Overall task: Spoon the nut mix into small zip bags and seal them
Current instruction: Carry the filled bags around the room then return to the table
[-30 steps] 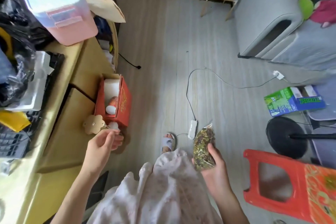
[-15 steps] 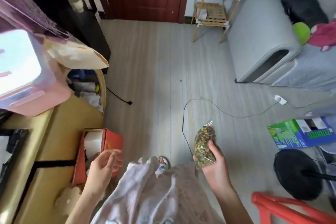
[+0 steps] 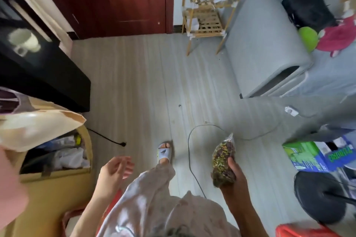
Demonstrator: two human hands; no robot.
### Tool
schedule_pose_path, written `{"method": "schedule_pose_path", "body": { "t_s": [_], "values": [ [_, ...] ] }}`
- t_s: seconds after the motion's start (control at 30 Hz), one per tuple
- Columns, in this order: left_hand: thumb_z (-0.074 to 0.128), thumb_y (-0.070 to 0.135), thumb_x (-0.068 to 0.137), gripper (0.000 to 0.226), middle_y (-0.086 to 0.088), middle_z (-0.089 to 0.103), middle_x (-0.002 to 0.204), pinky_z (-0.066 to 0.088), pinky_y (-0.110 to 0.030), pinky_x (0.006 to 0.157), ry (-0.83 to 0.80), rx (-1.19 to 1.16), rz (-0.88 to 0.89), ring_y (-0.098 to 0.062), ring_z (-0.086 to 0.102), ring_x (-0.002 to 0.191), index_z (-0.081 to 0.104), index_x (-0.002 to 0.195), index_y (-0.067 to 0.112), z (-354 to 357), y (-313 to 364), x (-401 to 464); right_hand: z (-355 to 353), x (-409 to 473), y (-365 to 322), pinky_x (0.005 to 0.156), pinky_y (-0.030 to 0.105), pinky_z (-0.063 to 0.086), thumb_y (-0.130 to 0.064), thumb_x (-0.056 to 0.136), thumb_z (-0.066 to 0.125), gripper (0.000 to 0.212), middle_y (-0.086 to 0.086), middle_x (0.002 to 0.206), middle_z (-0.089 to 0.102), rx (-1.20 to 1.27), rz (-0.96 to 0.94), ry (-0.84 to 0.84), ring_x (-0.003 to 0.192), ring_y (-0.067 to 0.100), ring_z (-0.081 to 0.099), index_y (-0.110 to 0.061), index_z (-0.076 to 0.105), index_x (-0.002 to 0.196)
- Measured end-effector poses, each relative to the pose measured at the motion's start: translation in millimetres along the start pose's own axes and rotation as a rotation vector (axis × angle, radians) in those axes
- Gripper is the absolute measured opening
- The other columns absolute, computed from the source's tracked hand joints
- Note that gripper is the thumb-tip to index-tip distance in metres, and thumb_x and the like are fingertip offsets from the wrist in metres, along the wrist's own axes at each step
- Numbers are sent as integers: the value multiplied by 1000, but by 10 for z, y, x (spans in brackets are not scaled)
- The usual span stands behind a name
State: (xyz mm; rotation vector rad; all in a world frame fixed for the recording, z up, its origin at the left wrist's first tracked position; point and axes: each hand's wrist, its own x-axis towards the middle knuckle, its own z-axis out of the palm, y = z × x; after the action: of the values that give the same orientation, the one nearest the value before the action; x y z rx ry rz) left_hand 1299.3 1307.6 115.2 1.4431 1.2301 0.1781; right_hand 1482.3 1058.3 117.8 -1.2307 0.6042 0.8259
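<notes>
A clear zip bag (image 3: 223,159) packed with a green and brown nut mix stands upright in my right hand (image 3: 232,179), low and right of centre above the floor. My fingers curl round the bag's lower half and its clear top sticks up free. My left hand (image 3: 114,172) hangs at lower left with relaxed, loosely spread fingers and holds nothing. No spoon or other small bags show in this view.
A yellow cabinet (image 3: 48,194) with an open box of clutter stands at left, a black unit (image 3: 38,75) behind it. A cable (image 3: 189,152) runs across the floor by my sandalled foot (image 3: 163,153). Grey sofa (image 3: 265,48), fan base (image 3: 319,198), red stool (image 3: 300,232) at right.
The view has swung up and forward, away from the yellow cabinet and red box toward the door. My left hand let go near the drawer and now hangs free; the right still holds the bag.
</notes>
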Motion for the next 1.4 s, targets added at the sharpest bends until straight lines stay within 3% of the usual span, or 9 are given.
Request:
{"method": "schedule_pose_path", "body": {
  "t_s": [0.07, 0.17, 0.33, 0.43, 0.6, 0.77, 1.1, 1.23, 1.4],
  "values": [
    [46, 3, 96, 19, -15, 67, 75, 52, -17, 57, -46, 60, 46, -29, 63, 69, 63, 93, -3, 31, 377, 452, 285, 207, -217, 73, 36, 51, -24, 87, 57, 42, 18, 105, 61, -90, -74, -25, 90, 27, 62, 2, 54, 120],
    [44, 0, 96, 19, -12, 67, 76, 51, -18, 59, -146, 191, 124, -28, 63, 68, 62, 92, -1, 113, 1002, 1078, 770, 467, -624, 78, 39, 49, -34, 75, 63, 62, 23, 111, 61, -65, -81, -23, 96, 32, 59, 4, 53, 123],
    [47, 3, 95, 22, -5, 69, 79, 52, -26, 71, -236, 279, 189, -19, 66, 71, 64, 86, 14, 400, 1892, 1842, 1212, 962, -1108, 93, 40, 48, -22, 85, 60, 37, 19, 126, 59, -81, -147, -28, 105, 20, 61, -10, 59, 119],
    [46, 3, 95, 26, 1, 70, 77, 52, -27, 72, -277, 272, 178, -15, 66, 71, 65, 84, 18, 660, 2218, 2211, 1505, 1291, -1462, 95, 47, 46, -29, 77, 63, 55, 17, 123, 62, -7, -114, -54, 110, 29, 60, -6, 56, 126],
    [46, 4, 96, 25, -1, 70, 73, 52, -28, 68, -228, 163, 113, -15, 66, 69, 66, 86, 15, 1110, 2606, 2816, 1909, 1944, -2140, 70, 36, 47, -32, 77, 63, 60, 11, 96, 61, 26, -135, -77, 85, 23, 59, 3, 51, 125],
    [45, 2, 96, 24, -8, 69, 74, 52, -21, 60, -164, 89, 66, -27, 64, 71, 65, 86, 10, 1534, 3081, 3399, 2124, 2617, -3025, 75, 39, 46, -28, 78, 63, 53, 12, 96, 62, -5, -162, -94, 87, 25, 58, 3, 53, 120],
    [45, -2, 95, 21, -16, 69, 77, 52, -19, 58, -105, 22, 24, -32, 63, 74, 65, 88, 3, 2186, 3985, 4383, 2528, 3717, -4417, 79, 42, 49, -28, 73, 66, 57, 16, 107, 62, -48, -170, -17, 96, 30, 59, -1, 55, 122],
    [43, -2, 96, 25, -17, 67, 76, 51, -25, 58, -115, 4, -30, -29, 61, 69, 64, 85, 4, 2513, 4321, 4788, 2788, 4141, -4831, 90, 48, 46, -29, 73, 66, 58, 19, 113, 61, -75, -171, 7, 100, 32, 58, -2, 55, 123],
    [42, -2, 96, 25, -19, 66, 79, 47, -35, 67, -143, 10, 0, -30, 59, 70, 64, 85, 5, 2903, 4923, 5577, 3154, 4772, -5459, 88, 45, 50, -28, 74, 66, 52, 18, 116, 64, -110, -225, 15, 101, 30, 62, -6, 57, 121]
  ]
}}
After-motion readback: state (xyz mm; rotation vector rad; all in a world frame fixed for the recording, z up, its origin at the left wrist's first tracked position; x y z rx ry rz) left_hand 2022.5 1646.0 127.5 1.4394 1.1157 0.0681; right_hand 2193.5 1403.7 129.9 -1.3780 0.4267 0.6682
